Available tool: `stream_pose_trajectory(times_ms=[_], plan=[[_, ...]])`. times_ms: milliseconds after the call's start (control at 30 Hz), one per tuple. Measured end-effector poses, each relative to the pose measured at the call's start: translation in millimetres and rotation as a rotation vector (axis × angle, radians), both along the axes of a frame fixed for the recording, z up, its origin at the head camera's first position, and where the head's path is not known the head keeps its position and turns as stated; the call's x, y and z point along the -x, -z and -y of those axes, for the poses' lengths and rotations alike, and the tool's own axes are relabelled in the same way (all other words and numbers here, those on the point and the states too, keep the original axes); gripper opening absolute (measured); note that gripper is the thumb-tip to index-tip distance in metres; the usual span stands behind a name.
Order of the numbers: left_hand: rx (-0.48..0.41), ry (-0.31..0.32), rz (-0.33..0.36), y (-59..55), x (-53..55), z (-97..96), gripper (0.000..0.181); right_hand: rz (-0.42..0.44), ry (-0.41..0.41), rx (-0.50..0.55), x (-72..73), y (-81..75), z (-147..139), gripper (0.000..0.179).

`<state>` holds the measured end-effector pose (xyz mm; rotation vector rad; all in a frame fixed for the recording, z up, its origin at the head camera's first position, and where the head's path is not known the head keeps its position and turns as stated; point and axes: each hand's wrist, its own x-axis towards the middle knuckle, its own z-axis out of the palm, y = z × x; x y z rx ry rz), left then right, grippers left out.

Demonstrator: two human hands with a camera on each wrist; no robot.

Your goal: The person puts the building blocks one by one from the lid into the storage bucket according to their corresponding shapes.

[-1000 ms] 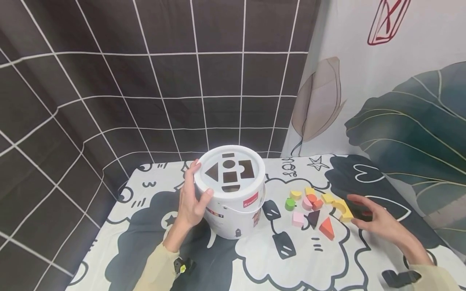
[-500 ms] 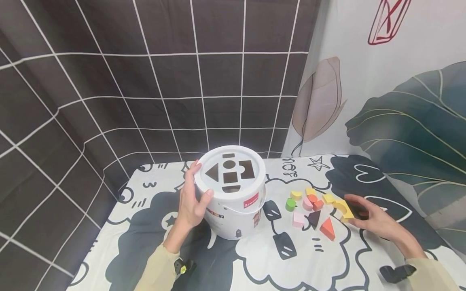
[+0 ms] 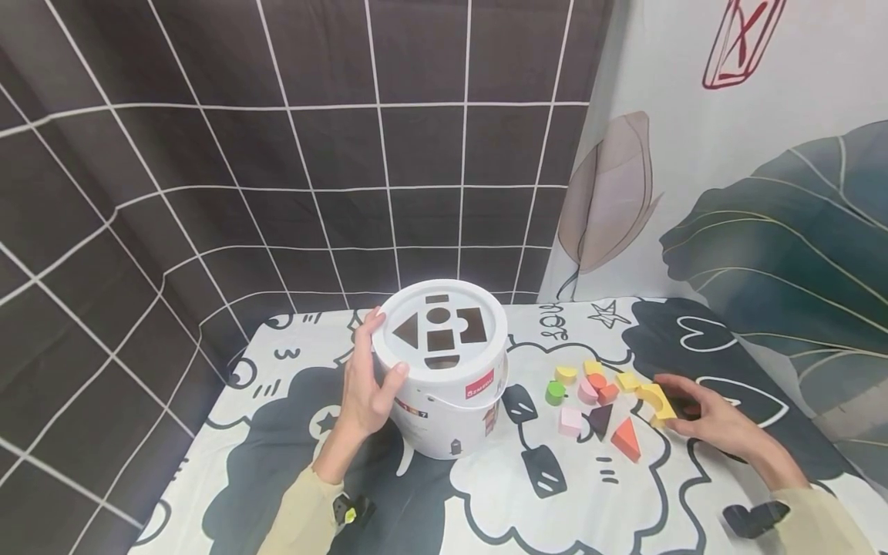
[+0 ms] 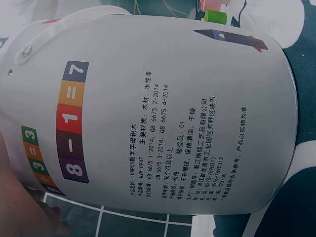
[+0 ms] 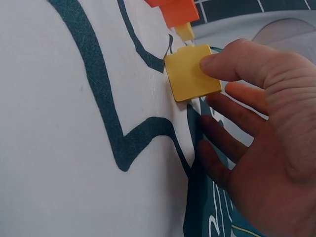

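Note:
A white bucket (image 3: 433, 424) stands upright on the table, its lid (image 3: 486, 302) cut with several shaped holes. My left hand (image 3: 366, 397) rests against its left side, thumb towards the front and fingers spread up along the lid's rim. Printed numbers and small text cover the bucket's wall (image 4: 108, 123) in the left wrist view. At the right, my right hand (image 3: 721, 420) pinches a yellow arch block (image 3: 664, 405) between thumb and fingers. In the right wrist view the thumb presses on the near yellow face (image 5: 185, 79); its far side is hidden.
Several loose blocks lie left of the right hand: an orange triangular one (image 3: 627, 441), a dark triangular one (image 3: 600, 421), a pink one (image 3: 570, 421), a green round one (image 3: 555, 393) and small yellow ones. A dark checked cloth (image 3: 347, 154) hangs behind the table.
My right hand has moved slightly left and closed its thumb and fingers onto the yellow arch block. The left hand and bucket have stayed in place.

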<state>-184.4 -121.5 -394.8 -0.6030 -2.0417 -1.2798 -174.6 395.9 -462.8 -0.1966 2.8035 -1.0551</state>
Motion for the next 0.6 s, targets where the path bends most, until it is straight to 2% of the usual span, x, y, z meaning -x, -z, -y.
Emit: stream_pose_trajectory(times_ms=[367,600], plan=[[0.006,-0.006,0.013,-1.6,-0.6,-0.8,0.074,-0.006,-0.002,-0.038,5.3,-0.9,-0.4,0.08],[0.008,-0.004,0.012,-0.5,-1.4,-1.0,0.074,-0.017,0.024,-0.059,8.3,2.7,-2.3,0.075]])
